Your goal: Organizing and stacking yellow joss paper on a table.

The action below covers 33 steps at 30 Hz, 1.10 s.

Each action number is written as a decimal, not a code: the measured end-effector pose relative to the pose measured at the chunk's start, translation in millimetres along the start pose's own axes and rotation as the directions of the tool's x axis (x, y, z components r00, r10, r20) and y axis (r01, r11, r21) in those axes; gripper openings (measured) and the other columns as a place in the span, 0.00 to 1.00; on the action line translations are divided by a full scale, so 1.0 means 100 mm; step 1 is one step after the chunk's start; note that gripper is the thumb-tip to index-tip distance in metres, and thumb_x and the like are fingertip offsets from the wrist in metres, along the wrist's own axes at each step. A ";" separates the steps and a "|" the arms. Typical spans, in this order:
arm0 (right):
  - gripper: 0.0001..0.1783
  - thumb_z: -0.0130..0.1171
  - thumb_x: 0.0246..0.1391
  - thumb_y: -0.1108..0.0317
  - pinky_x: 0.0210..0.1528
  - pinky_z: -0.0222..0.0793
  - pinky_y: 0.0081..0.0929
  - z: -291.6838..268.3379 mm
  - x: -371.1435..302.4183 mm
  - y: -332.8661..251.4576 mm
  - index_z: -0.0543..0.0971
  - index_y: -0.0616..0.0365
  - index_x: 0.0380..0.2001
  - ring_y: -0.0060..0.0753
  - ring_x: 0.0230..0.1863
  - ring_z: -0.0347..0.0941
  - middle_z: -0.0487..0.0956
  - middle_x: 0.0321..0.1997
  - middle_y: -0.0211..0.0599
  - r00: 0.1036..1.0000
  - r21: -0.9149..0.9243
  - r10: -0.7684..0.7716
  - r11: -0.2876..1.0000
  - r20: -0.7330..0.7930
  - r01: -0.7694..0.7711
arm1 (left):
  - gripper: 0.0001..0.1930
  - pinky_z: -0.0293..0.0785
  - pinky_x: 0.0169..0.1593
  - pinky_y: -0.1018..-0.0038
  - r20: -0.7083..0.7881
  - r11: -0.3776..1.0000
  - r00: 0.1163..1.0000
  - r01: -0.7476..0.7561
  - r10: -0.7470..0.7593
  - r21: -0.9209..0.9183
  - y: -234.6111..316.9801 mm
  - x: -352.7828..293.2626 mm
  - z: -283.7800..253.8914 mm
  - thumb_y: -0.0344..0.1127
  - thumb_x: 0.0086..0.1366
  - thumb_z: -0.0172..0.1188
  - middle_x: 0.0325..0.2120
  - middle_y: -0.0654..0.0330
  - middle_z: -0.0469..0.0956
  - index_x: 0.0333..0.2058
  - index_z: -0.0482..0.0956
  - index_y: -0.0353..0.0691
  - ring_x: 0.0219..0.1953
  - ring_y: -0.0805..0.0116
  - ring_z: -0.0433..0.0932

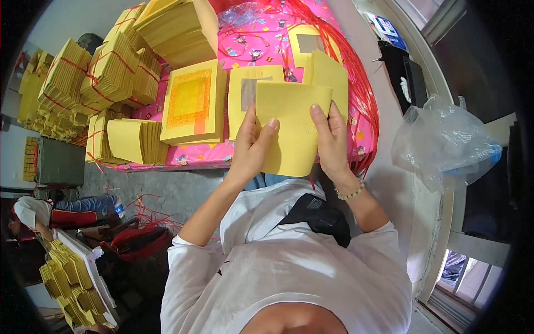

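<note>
A thin sheaf of plain yellow paper is held up between both my hands over the near edge of the pink table. Along its left side, my left hand grips it with the thumb on the front. My right hand pinches the right edge in the same way. Behind it lie yellow papers with a silver-grey square, partly covered. More plain yellow sheets show just past my right hand. To the left sits a thick stack of yellow paper with an orange and yellow square on top.
Tied yellow bundles are piled at the table's left. Long red plastic cords hang down its right side. A clear plastic bag is at the right. Lower left, another person bends beside a white table of yellow bundles.
</note>
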State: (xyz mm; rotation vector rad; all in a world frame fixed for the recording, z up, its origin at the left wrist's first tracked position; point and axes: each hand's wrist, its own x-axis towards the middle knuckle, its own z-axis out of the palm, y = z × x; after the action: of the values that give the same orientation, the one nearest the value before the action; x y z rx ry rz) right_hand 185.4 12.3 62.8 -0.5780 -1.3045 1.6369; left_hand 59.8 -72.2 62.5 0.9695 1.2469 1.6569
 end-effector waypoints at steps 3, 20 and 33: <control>0.11 0.48 0.64 0.65 0.41 0.64 0.15 -0.08 0.03 -0.03 0.71 0.62 0.41 0.12 0.38 0.66 0.74 0.37 0.28 1.000 -0.031 -0.004 1.000 -0.019 0.004 | 0.23 0.65 0.53 0.78 -0.036 0.999 0.999 0.004 -0.006 -0.055 -0.03 -0.03 0.02 0.29 0.69 0.48 0.50 0.57 0.71 0.60 0.57 0.34 0.50 0.75 0.69; 0.11 0.52 0.62 0.68 0.40 0.68 0.15 -0.34 -0.02 -0.11 0.75 0.66 0.40 0.13 0.37 0.71 0.77 0.37 0.30 0.983 -0.119 0.098 0.990 0.157 -0.080 | 0.21 0.64 0.54 0.76 0.010 0.999 1.000 0.014 -0.013 -0.033 -0.01 -0.03 -0.01 0.31 0.69 0.48 0.50 0.58 0.71 0.59 0.59 0.35 0.51 0.74 0.69; 0.14 0.56 0.59 0.70 0.40 0.71 0.17 -0.35 -0.12 -0.12 0.75 0.69 0.45 0.17 0.39 0.74 0.79 0.40 0.35 0.965 -0.187 0.160 0.975 0.210 -0.121 | 0.22 0.64 0.55 0.76 -0.007 0.999 1.000 0.017 -0.018 -0.031 0.00 0.02 0.00 0.31 0.69 0.48 0.51 0.57 0.70 0.60 0.59 0.35 0.53 0.73 0.68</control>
State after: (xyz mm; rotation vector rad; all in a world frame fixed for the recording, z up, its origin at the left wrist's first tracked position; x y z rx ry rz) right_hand 223.7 19.5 60.6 -0.6161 -1.6150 1.7553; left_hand 59.4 -70.0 63.2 0.9319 1.2277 1.6632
